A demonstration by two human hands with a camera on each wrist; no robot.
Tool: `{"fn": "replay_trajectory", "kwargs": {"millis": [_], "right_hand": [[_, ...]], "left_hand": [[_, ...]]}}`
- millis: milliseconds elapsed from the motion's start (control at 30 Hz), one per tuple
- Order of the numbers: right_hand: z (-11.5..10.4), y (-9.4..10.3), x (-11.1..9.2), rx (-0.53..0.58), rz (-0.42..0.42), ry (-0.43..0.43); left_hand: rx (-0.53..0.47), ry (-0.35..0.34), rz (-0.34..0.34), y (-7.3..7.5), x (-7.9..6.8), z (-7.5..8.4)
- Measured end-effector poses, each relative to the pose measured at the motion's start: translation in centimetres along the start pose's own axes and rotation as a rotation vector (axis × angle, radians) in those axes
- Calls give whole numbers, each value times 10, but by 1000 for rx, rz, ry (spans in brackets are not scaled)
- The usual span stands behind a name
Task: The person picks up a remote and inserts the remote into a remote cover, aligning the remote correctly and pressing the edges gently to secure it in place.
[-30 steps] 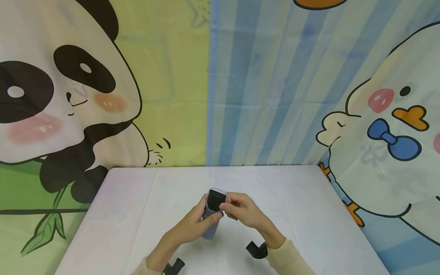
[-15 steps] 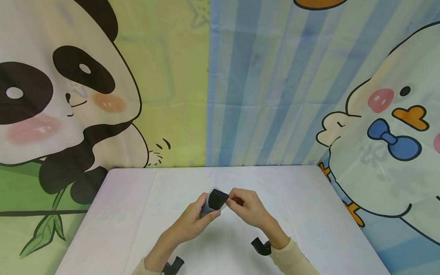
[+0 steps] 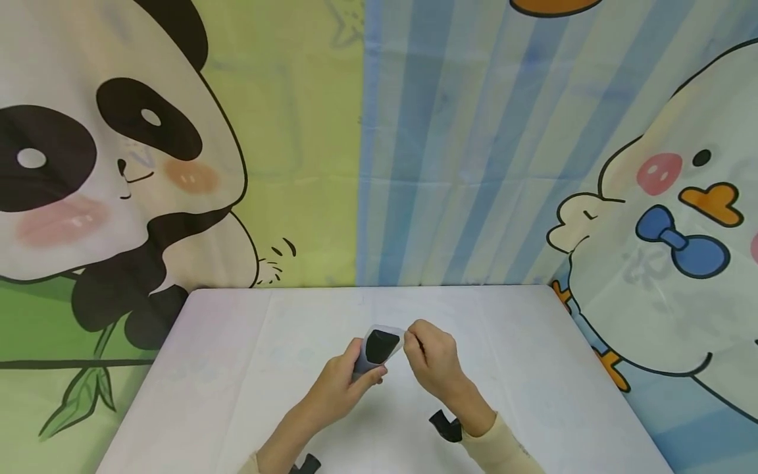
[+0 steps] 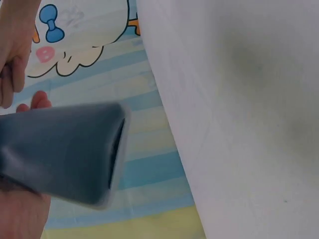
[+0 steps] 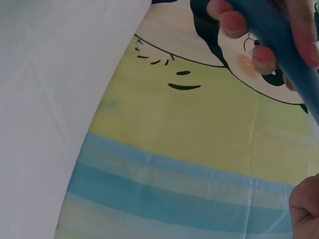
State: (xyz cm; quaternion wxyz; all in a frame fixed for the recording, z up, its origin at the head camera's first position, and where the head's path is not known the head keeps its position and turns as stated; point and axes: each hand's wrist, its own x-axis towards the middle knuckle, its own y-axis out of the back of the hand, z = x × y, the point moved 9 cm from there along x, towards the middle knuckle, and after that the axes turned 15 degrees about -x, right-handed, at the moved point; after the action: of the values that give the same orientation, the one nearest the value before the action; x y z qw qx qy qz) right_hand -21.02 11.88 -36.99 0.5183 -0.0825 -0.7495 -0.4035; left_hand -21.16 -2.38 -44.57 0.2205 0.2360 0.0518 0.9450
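My left hand grips a slim grey-blue case-like object with a glossy black face and a pale, see-through border. In the left wrist view its smooth, tapering grey-blue body ends in a thin dark slit along a translucent rim. Fingers of the left hand wrap this object in the right wrist view. My right hand has its fingers curled at the object's upper right corner, where they appear to pinch the clear, film-like edge. The fingertips hide the exact contact.
Under the hands stretches a white-covered table. Behind it hangs a cartoon-printed cloth with a panda and a white bird. A black wrist-worn piece sits at the right wrist, another at the left.
The right hand has moved from the black face's right edge up and to the right. The object has tilted rightward in the left hand, and its clear border now reaches the right fingers.
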Motion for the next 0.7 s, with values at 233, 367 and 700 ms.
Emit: {"fn": "replay_trajectory", "kwargs": {"millis": [233,367,700], "right_hand": [[-30,9,8,34,157,132],[-47,4,9,61,163,214],[-41,-10,12,-2,0,160]], "left_hand": [[131,-69,134,13,1,13],[134,-75,168,17,6,20],[-9,-21,74,7,14,21]]}}
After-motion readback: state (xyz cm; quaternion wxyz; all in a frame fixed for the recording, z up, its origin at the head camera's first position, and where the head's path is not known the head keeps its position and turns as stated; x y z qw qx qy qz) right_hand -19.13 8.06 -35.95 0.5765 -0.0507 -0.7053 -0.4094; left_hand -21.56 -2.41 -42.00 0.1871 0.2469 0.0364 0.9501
